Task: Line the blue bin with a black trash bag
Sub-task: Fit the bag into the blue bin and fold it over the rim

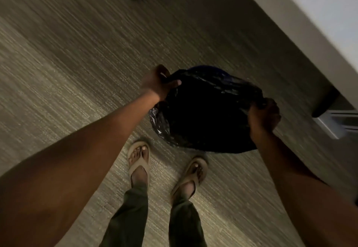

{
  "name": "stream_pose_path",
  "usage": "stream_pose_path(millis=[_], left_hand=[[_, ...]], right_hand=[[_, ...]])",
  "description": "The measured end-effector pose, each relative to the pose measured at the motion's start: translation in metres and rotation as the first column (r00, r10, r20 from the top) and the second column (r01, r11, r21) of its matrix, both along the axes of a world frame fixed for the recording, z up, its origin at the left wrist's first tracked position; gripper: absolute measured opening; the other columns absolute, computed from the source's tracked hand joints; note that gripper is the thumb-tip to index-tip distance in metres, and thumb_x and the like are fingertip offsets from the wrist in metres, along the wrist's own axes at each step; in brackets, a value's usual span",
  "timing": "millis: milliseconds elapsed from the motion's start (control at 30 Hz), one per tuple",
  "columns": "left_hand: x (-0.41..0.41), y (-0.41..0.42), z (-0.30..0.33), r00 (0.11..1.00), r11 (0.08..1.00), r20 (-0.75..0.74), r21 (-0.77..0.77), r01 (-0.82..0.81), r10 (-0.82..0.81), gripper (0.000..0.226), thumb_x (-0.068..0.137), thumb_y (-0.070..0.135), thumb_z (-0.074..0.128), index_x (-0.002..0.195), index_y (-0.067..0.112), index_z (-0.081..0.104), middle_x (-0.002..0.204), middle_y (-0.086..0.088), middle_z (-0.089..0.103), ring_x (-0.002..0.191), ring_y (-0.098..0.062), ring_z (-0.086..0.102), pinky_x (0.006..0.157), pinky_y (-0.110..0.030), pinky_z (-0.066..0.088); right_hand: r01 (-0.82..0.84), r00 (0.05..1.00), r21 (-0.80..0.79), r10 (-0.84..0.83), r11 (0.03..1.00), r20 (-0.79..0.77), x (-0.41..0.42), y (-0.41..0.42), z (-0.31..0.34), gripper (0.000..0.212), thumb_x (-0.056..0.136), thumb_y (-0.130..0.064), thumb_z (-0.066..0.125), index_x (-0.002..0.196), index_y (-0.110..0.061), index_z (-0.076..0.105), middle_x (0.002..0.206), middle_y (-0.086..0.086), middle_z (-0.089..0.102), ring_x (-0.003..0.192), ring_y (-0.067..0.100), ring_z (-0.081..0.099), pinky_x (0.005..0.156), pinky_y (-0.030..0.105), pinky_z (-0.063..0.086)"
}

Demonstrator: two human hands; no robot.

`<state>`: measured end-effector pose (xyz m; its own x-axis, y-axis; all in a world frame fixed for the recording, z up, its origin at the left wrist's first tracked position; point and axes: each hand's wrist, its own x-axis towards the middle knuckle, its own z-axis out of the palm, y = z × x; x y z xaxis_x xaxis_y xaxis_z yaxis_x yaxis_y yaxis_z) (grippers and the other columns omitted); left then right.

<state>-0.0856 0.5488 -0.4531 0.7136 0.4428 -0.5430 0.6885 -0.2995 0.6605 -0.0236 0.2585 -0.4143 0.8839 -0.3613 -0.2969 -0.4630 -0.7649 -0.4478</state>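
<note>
While each hand grips it, bag (pixel 205 111) spans between.

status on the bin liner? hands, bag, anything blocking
Left hand and right hand both gripping black trash bag edges. Bag spread over blue bin; only far rim visible. Nothing in the way.

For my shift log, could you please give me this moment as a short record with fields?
setting: carpeted floor, white furniture edge on the right
bag: black bag spread open over the bin
bin: blue bin, only a sliver of rim showing at the far side
left hand: left hand gripping the bag's edge
right hand: right hand gripping the opposite edge
person: standing, in sandals
image: dim, motion-blurred
</note>
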Motion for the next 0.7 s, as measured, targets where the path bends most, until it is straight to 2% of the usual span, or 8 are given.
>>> stream_pose_path(millis=[67,133,200,300,367,467,567,700], left_hand=[[0.001,0.004,-0.01,0.999,1.0,0.036,0.0,0.017,-0.017,0.045,0.08,0.042,0.086,0.099,0.02,0.051,0.1,-0.005,0.07,0.085,-0.021,0.063,0.067,-0.029,0.047],[0.001,0.006,-0.019,0.995,1.0,0.103,-0.008,0.019,-0.018,0.048,0.082,0.043,0.085,0.101,0.02,0.047,0.088,0.003,0.064,0.071,-0.009,0.058,0.053,-0.019,0.042],[0.0,0.009,-0.026,0.989,0.997,0.145,-0.07,0.013,-0.003,0.048,0.085,0.04,0.082,0.103,0.018,0.043,0.08,0.009,0.056,0.063,-0.004,0.054,0.042,-0.009,0.038],[-0.002,0.014,-0.035,0.99,0.993,0.134,-0.112,0.047,-0.031,0.05,0.087,0.041,0.08,0.107,0.016,0.041,0.079,0.007,0.056,0.06,-0.009,0.055,0.041,-0.021,0.044],[-0.001,0.017,-0.039,0.988,0.991,0.124,-0.088,0.103,-0.092,0.047,0.091,0.052,0.072,0.111,0.019,0.044,0.079,0.005,0.061,0.061,-0.011,0.058,0.047,-0.026,0.045],[0.004,0.018,-0.045,0.984,0.989,0.146,-0.096,0.115,-0.1,0.036,0.104,0.049,0.051,0.117,0.016,0.055,0.086,-0.006,0.07,0.072,-0.024,0.067,0.061,-0.035,0.051],[0.013,0.018,-0.052,0.984,0.994,0.142,0.017,0.104,-0.106,0.024,0.107,0.026,0.053,0.117,0.008,0.064,0.093,-0.014,0.073,0.083,-0.032,0.069,0.067,-0.038,0.05],[0.034,0.02,-0.065,0.996,0.985,0.072,0.168,0.048,-0.061,0.026,0.105,0.029,0.054,0.119,0.012,0.067,0.109,-0.018,0.075,0.097,-0.035,0.07,0.076,-0.039,0.051]], right_hand=[[-0.184,0.969,0.017,0.178,0.983,0.171,0.004,0.0,-0.009,0.045,0.104,-0.035,0.062,0.129,0.002,0.057,0.114,0.022,0.074,0.099,0.038,0.072,0.082,0.045,0.054],[-0.416,0.852,-0.057,0.411,0.908,0.323,0.009,-0.002,-0.017,0.042,0.102,-0.03,0.066,0.126,0.004,0.054,0.1,0.019,0.074,0.082,0.033,0.07,0.07,0.041,0.052],[-0.637,0.648,-0.193,0.654,0.747,0.39,0.014,-0.004,-0.02,0.021,0.102,-0.017,0.065,0.116,-0.005,0.054,0.095,0.021,0.072,0.071,0.036,0.069,0.059,0.039,0.05],[-0.857,0.288,-0.323,0.893,0.402,0.346,0.015,-0.006,-0.024,0.021,0.097,0.001,0.054,0.105,-0.018,0.052,0.1,0.018,0.072,0.057,0.037,0.062,0.042,0.037,0.045],[-0.905,0.189,-0.319,0.939,0.28,0.289,0.017,-0.007,-0.028,0.026,0.092,-0.001,0.046,0.104,-0.018,0.062,0.107,0.015,0.073,0.052,0.036,0.061,0.039,0.035,0.045],[-0.904,0.261,-0.301,0.949,0.305,0.177,0.028,-0.012,-0.036,0.046,0.091,-0.014,0.04,0.115,-0.013,0.08,0.123,0.016,0.072,0.067,0.039,0.072,0.05,0.039,0.057],[-0.863,0.39,-0.304,0.914,0.404,0.108,0.043,-0.015,-0.044,0.054,0.094,-0.019,0.035,0.132,-0.014,0.074,0.127,0.02,0.069,0.072,0.044,0.072,0.057,0.042,0.056],[-0.795,0.497,-0.32,0.856,0.514,0.141,0.068,-0.016,-0.054,0.049,0.096,-0.016,0.04,0.131,-0.016,0.074,0.12,0.018,0.069,0.082,0.045,0.071,0.066,0.043,0.056]])
